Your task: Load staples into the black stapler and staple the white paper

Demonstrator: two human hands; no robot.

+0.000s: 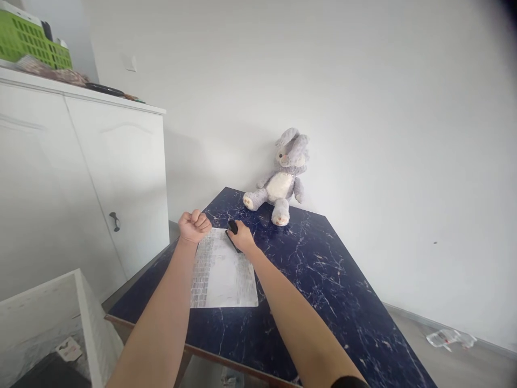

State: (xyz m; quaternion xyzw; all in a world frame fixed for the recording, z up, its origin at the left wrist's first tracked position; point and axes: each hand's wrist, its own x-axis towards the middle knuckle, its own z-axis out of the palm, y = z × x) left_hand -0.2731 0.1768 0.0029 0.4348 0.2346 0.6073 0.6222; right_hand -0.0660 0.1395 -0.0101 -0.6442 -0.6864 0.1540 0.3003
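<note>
Subject works with two bare hands over a dark blue, white-veined table (315, 275). Right hand (241, 237) wraps its fingers round the upright grip of a black tool (232, 226); the tool's flat base lies over the upper right part of a sheet of paper (226, 277). Underside of the base hidden, contact with the sheet likely but not seen directly. Left hand (194, 226) is curled into a fist at the sheet's upper left corner; whether anything sits inside the fist cannot be told, nor whether it presses on the paper. Sheet lies flat near the left side of the table, with rows of grey marks down its left part, fainter grey marks along the right, and a pale band between. Grey plush rabbit (279, 186) sits at the far edge, beyond the hands and to their right, feet forward, one ear drooping over its face, white wall (383, 134) behind it. To the left: white cabinet (139, 161) with a green basket (28, 40) on top. Clear plastic item (444, 338) on the floor at right
</note>
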